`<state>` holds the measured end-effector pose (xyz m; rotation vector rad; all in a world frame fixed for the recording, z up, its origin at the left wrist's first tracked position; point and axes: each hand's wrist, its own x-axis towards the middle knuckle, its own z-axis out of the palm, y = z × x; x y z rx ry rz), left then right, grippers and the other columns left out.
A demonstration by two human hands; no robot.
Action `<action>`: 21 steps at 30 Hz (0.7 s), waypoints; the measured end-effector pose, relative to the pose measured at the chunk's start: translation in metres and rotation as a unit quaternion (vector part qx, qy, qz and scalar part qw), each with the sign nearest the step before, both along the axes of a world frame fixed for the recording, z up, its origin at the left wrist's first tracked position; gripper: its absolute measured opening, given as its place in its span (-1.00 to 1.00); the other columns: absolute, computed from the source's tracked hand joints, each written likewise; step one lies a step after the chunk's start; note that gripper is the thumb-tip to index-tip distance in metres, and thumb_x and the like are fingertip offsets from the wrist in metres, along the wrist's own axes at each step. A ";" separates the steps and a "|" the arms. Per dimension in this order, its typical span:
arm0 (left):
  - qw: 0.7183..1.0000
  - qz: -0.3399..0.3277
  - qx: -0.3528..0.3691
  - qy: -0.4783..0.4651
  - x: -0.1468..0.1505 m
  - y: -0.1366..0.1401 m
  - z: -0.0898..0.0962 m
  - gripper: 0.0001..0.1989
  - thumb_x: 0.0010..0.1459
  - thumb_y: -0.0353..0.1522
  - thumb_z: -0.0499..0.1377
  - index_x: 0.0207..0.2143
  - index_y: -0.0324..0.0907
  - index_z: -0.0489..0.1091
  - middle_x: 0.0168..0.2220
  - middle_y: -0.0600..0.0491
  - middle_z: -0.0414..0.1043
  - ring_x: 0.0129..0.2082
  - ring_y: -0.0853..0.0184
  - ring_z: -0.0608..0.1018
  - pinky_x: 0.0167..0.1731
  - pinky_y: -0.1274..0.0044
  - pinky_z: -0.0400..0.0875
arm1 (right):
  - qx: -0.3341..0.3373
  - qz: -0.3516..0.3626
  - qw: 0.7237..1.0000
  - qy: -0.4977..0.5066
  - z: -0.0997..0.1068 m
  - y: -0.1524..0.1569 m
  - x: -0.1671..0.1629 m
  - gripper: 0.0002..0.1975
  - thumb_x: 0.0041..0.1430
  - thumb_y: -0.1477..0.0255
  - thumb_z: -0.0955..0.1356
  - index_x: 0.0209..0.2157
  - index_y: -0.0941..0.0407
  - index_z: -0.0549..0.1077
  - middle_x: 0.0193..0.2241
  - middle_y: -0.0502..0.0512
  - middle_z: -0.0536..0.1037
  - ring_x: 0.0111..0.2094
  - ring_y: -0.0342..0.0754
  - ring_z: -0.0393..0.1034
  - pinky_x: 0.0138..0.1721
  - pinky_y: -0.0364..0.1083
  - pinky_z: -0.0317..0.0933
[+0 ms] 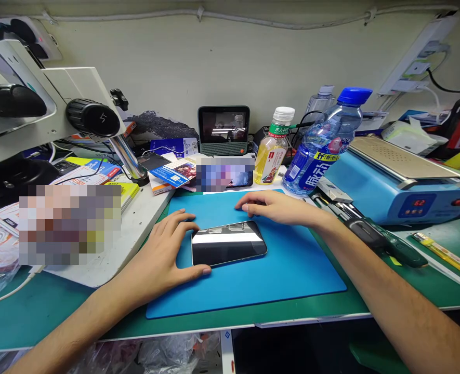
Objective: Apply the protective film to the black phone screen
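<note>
A dark smartphone (pixel 230 252) lies face up on the blue mat (pixel 292 280), its glossy screen catching a bright band of light. My left hand (pixel 171 252) grips its left end, the index fingertip at the upper corner and the thumb along the near edge; the other fingers spread over the mat. Beyond the phone's far right side, my right hand (pixel 274 206) hovers low over or rests on the mat, I cannot tell which. Its fingers are loosely bent, with nothing visible in them.
Behind the mat stand a tea bottle (pixel 271 150), a large blue-capped bottle (pixel 323 145) and a small display (pixel 224 130). On the right are a blue heating machine (pixel 401 192) and a green-handled screwdriver (pixel 397 244). A microscope stand (pixel 132 161) occupies the left, with cards and packets around it.
</note>
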<state>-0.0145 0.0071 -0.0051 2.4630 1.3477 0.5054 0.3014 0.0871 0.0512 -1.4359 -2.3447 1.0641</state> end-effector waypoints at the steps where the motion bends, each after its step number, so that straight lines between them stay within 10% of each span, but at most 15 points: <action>1: 1.000 0.000 0.001 0.000 0.000 0.000 0.000 -0.40 0.24 0.06 0.31 0.17 0.00 0.28 0.39 -0.10 0.17 0.42 -0.15 0.20 0.34 -0.11 0.19 | 0.001 0.000 1.000 0.000 0.000 0.000 0.000 -0.59 0.37 0.15 0.30 0.05 0.06 0.60 0.06 0.11 0.65 0.03 0.08 0.52 0.06 -0.02 0.30; 14: 1.000 0.002 0.003 -0.002 0.000 -0.001 -0.001 -0.42 0.23 0.05 0.32 0.16 0.03 0.28 0.40 -0.07 0.16 0.43 -0.13 0.19 0.35 -0.10 0.19 | 0.020 -0.015 1.000 -0.007 0.000 -0.001 -0.001 -0.65 0.37 0.27 0.29 0.02 0.07 0.60 -0.10 0.10 0.69 -0.13 0.03 0.54 -0.06 -0.04 0.34; 21: 1.000 0.006 0.003 -0.009 0.001 0.000 0.000 -0.41 0.20 0.03 0.35 0.15 -0.01 0.32 0.38 -0.10 0.19 0.42 -0.14 0.22 0.35 -0.07 0.22 | 0.100 -0.074 0.992 -0.024 0.001 -0.046 0.012 -0.57 0.44 0.23 0.22 0.12 0.05 0.56 0.09 0.17 0.65 0.15 0.17 0.50 0.22 0.15 0.31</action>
